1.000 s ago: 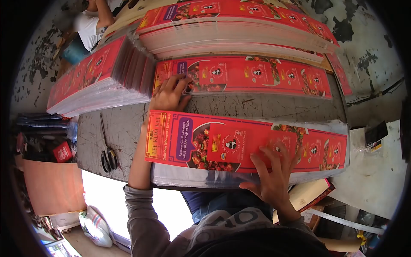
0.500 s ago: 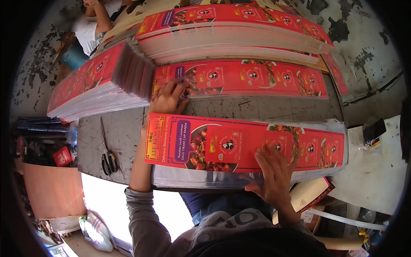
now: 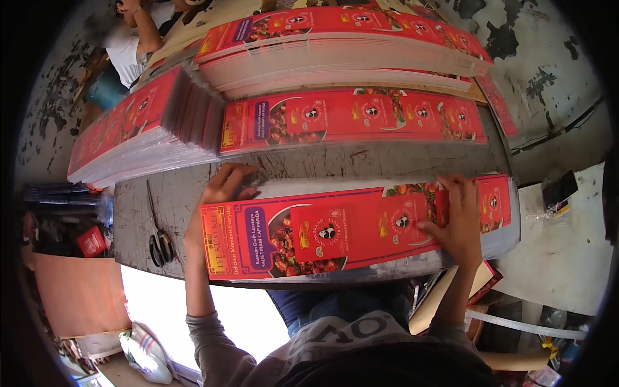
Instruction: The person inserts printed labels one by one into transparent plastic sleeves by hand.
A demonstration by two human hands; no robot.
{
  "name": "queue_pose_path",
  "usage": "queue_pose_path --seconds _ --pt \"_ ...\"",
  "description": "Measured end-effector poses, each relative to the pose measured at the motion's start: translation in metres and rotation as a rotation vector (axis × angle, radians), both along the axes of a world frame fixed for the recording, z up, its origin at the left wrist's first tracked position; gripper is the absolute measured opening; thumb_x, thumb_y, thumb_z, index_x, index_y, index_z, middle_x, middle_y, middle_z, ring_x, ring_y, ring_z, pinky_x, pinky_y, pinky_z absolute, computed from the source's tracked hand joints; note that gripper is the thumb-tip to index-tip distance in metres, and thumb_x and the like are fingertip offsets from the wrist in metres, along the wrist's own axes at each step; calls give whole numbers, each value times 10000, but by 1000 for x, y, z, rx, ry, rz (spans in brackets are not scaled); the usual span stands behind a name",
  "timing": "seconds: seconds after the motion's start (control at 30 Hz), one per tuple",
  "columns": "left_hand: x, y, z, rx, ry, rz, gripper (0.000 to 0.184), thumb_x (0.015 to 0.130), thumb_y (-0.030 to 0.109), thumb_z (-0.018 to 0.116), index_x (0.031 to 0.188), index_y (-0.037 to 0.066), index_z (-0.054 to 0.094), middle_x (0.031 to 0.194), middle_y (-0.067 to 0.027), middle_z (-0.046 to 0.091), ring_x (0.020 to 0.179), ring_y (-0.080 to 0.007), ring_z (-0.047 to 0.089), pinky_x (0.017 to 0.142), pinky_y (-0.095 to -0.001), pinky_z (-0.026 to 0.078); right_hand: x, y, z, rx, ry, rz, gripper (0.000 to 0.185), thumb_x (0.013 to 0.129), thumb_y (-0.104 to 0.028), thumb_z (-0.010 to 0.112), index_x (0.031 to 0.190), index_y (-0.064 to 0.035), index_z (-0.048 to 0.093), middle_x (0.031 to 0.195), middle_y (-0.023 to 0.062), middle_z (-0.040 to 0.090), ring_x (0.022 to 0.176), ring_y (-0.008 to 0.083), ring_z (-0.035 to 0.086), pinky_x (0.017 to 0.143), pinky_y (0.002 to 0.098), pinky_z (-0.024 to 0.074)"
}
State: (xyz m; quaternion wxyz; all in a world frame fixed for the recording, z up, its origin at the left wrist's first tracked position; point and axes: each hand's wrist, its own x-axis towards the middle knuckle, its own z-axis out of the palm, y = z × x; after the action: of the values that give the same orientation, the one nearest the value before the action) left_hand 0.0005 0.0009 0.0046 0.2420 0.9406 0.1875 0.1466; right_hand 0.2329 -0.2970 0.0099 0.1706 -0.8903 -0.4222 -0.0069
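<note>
A long red printed strip [image 3: 367, 229] with food pictures and a panda logo lies slightly slanted on a stack of clear plastic sleeves [image 3: 500, 244] at the table's near edge. My right hand [image 3: 459, 222] grips this strip toward its right end, thumb on the print and fingers at the far edge. At the far left corner of the stack, my left hand [image 3: 225, 187] has bent fingers and a gap between thumb and forefinger. Nothing shows in that gap. Farther back lies another red strip [image 3: 354, 117], apart from both hands.
Black-handled scissors [image 3: 161, 248] lie on the table at left. A fanned pile of red strips [image 3: 122, 132] stands behind them, and tall stacks of strips [image 3: 348, 58] fill the back. Another person's arm [image 3: 148, 32] shows at far left.
My left hand has come back from the far strip to the near stack. My right hand has moved right and up. The near strip has shifted left, its left end now lower.
</note>
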Motion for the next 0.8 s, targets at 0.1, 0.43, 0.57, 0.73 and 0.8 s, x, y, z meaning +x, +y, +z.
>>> queue_pose_path --seconds 0.1,0.43,0.57,0.73,0.8 --pt "-16 -2 13 -104 0 44 419 746 134 634 1145 71 518 1154 -121 518 1035 -319 545 829 -388 466 3 1 -1 23 -137 31 826 532 -522 738 1136 -43 440 1169 133 419 1137 333 394 1020 550 222" --pt "-43 -14 -10 -9 80 105 645 740 250 626 1308 51 393 1361 -130 383 1293 -288 320 1037 -384 295 8 -11 36 101 -233 -59 802 353 -592 762 860 -48 462 844 77 489 823 269 482 746 450 343" --pt "-49 -13 -19 -122 -61 66 634 745 216 627 1313 61 393 1372 -130 368 1283 -296 334 1039 -381 294 25 -3 50 156 -358 156 709 370 -552 790 764 -60 465 705 38 468 677 237 449 654 388 327" --pt "-61 -19 -24 25 -29 129 405 735 177 659 1089 8 556 1083 -178 568 1004 -366 527 865 -380 424 39 12 46 313 -203 42 515 520 -434 801 637 -41 489 595 33 466 589 191 428 596 327 334" --pt "-54 -23 -24 124 -33 208 342 718 171 688 988 -4 571 891 -157 604 836 -358 555 760 -399 437 43 18 39 314 -212 46 481 564 -418 786 633 -35 505 575 42 466 562 187 425 574 325 339"
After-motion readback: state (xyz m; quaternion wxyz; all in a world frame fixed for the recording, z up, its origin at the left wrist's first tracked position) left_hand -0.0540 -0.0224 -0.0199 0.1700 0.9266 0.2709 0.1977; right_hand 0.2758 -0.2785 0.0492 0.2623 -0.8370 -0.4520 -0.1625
